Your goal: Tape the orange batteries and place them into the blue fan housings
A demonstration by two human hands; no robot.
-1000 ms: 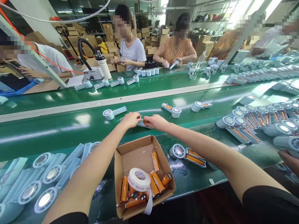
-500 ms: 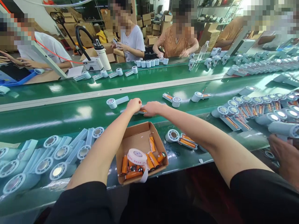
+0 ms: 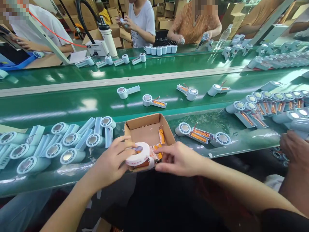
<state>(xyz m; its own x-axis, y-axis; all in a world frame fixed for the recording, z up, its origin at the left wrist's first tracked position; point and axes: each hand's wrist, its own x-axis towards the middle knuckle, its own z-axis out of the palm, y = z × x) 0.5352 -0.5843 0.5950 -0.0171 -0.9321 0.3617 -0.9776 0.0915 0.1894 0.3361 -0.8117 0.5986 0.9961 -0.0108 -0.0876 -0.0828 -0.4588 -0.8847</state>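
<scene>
A roll of white tape [image 3: 142, 156] with reddish print is in my left hand [image 3: 116, 158], fingers over its far side and core, thumb beneath. My right hand [image 3: 177, 158] is beside the roll's loose end, index finger stretched and thumb apart, the other fingers curled; contact with the tape is unclear. Both hands are at a small cardboard box [image 3: 147, 127] containing orange battery cells [image 3: 161, 136], some hidden by the roll and hands. Beyond the box, a pale-blue fan unit [image 3: 147, 100] with an orange cell in its open handle rests on the green belt [image 3: 96, 111].
Open-handled fan units [image 3: 72, 156] crowd the left bench. More, with cells, lie right of the box [image 3: 198, 135] and in rows farther right [image 3: 251, 109]. A co-worker's hand [image 3: 293, 145] is at the right edge. Several people work across the belt.
My hands have come back from the belt to the box, leaving a fan unit on the belt. My left hand has taken hold of the tape roll. The view has tilted down.
</scene>
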